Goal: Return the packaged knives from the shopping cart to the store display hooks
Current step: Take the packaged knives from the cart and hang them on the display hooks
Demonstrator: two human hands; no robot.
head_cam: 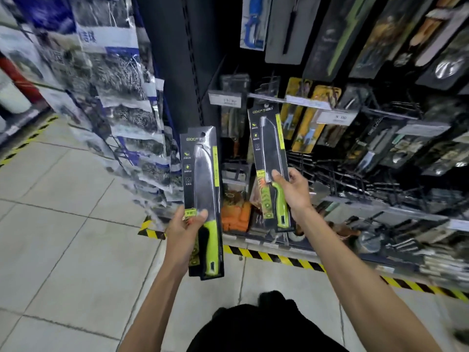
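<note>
Your left grip (185, 232) clamped one packaged knife (203, 179) by its handle end, centre frame, card upright. Right grip (291, 191) held the second pack (269, 148) likewise, hang-hole up just below the display hooks (299, 101), probably for hanging.

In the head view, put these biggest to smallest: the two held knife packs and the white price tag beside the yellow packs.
1. Left-hand knife pack and right-hand knife pack: about alike; the left looks slightly bigger, maybe only because it is nearer.
2. White price tag: clearly smallest.
</note>
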